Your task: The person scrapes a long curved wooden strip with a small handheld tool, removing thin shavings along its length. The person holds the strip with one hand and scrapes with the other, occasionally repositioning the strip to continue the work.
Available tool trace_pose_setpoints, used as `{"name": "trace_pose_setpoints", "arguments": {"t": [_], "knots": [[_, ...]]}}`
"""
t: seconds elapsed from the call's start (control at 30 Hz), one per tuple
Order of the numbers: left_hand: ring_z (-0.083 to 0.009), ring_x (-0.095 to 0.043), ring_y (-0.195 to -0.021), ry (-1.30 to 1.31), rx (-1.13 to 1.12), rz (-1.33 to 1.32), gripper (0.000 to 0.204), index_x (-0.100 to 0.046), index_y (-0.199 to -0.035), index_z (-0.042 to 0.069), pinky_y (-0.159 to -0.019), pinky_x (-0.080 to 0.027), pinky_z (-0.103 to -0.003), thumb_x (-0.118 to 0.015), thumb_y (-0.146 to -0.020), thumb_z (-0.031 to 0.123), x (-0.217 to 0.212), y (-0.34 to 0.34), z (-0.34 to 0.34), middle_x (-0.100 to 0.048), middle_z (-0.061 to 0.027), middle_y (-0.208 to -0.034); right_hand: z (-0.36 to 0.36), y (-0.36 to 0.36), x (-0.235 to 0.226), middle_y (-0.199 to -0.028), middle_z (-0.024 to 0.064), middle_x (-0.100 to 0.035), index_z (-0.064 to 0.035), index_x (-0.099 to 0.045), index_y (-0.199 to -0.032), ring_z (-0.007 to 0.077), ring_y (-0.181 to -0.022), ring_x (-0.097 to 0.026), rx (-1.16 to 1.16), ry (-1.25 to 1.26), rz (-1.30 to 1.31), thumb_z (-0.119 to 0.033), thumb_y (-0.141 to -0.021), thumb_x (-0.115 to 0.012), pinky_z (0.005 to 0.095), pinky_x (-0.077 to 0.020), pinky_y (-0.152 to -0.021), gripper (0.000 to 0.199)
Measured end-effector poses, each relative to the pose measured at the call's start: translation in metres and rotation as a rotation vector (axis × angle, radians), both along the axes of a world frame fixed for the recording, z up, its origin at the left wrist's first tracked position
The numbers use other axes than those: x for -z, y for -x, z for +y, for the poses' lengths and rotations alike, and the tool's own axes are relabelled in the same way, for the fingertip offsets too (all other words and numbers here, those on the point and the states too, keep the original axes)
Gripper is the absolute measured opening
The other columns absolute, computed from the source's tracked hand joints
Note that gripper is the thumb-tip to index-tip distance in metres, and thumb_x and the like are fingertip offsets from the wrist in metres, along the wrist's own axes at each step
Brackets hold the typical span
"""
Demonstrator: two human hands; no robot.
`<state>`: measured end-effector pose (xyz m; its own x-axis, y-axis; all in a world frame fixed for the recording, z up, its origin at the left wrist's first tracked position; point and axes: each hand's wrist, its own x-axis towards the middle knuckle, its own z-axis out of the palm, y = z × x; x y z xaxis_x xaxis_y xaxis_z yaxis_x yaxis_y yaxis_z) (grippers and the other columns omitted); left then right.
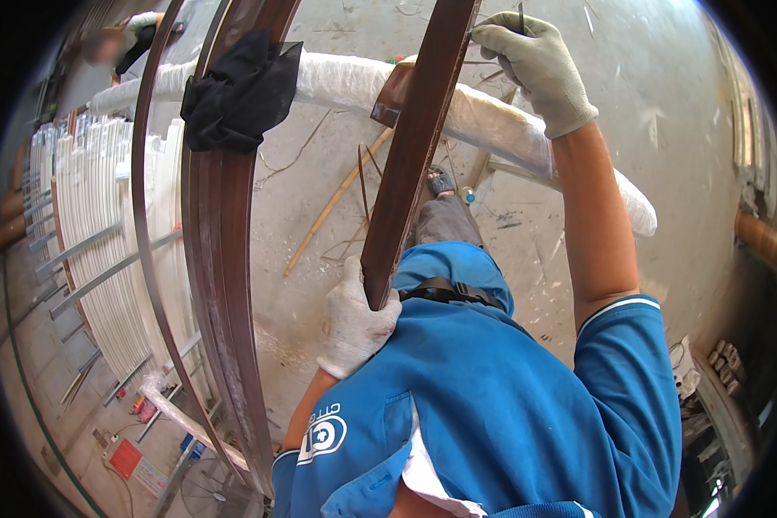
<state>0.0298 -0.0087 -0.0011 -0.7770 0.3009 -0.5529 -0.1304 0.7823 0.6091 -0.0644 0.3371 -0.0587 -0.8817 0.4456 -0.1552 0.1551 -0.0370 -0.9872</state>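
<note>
The gloved left hand (pixel 354 321) is wrapped around the near end of a long dark-brown metal strip (pixel 410 147), bracing it at the waist so it runs out steady. The gloved right hand (pixel 531 60) steadies the strip's far part above a white-wrapped padded rail (pixel 492 129) and seems to pinch a thin rod. More brown strips (pixel 220 285) lean to the left under a black cloth (pixel 237 91).

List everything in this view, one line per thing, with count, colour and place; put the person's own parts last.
long profile strip: one, dark brown, centre, near end in the left grip
stacked profile strips: several, dark brown, left of centre
cloth: one, black, draped over the stacked strips
padded bar: one, white wrap, across the top under the held strip
white slats: many, far left on a rack
thin sticks: a few, tan, on the concrete floor
shirt: one, blue, bottom centre
left hand: white glove, closed on the strip's near end
right hand: grey glove, top, holding a thin tool at the strip
</note>
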Motion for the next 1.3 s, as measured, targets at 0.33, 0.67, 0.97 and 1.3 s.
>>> {"name": "trace_pose_setpoints", "arguments": {"t": [0.33, 0.67, 0.97, 1.3], "knots": [[-0.0404, -0.071, -0.08, -0.029, 0.055, 0.1, 0.04, -0.056, -0.11, 0.002, -0.072, -0.055, -0.045, -0.074, -0.077, 0.015, -0.004, 0.001, -0.001, -0.07, -0.0206, -0.085, 0.0, 0.0, -0.018, -0.087, 0.0097, -0.076, 0.0015, -0.075, -0.102, 0.0168, -0.075, -0.069, 0.186, -0.563, 0.197, -0.005, -0.089, -0.073, 0.0292, -0.0547, -0.068, 0.015], [-0.041, -0.071, -0.081, -0.014, 0.024, 0.04, 0.042, -0.055, -0.112, 0.002, -0.072, -0.056, -0.046, -0.074, -0.077, 0.016, -0.001, 0.001, -0.003, -0.07, -0.0212, -0.086, 0.005, 0.01, -0.026, -0.084, 0.0128, -0.07, -0.0044, -0.067, -0.091, 0.0281, -0.077, -0.072, 0.034, -1.149, 0.338, 0.006, -0.077, -0.065, 0.0365, -0.0578, -0.067, 0.018], [-0.0397, -0.071, -0.08, -0.024, 0.02, 0.012, 0.042, -0.056, -0.111, 0.002, -0.073, -0.056, -0.045, -0.075, -0.076, 0.017, 0.0, 0.002, -0.005, -0.07, -0.0204, -0.086, 0.002, 0.012, -0.016, -0.088, 0.0138, -0.066, -0.0066, -0.057, -0.094, 0.0333, -0.073, -0.069, 0.017, -1.267, 0.246, 0.001, -0.077, -0.068, 0.0418, -0.0558, -0.064, 0.021], [-0.0392, -0.071, -0.081, -0.053, 0.02, 0.006, 0.046, -0.057, -0.115, 0.002, -0.073, -0.056, -0.045, -0.075, -0.075, 0.018, 0.003, 0.002, -0.007, -0.07, -0.0203, -0.088, -0.003, -0.007, -0.011, -0.082, 0.0014, -0.069, -0.0041, -0.073, -0.107, 0.0068, -0.072, -0.063, -0.07, -1.0, 0.309, -0.011, -0.093, -0.07, 0.0239, -0.0529, -0.069, 0.016]]}}
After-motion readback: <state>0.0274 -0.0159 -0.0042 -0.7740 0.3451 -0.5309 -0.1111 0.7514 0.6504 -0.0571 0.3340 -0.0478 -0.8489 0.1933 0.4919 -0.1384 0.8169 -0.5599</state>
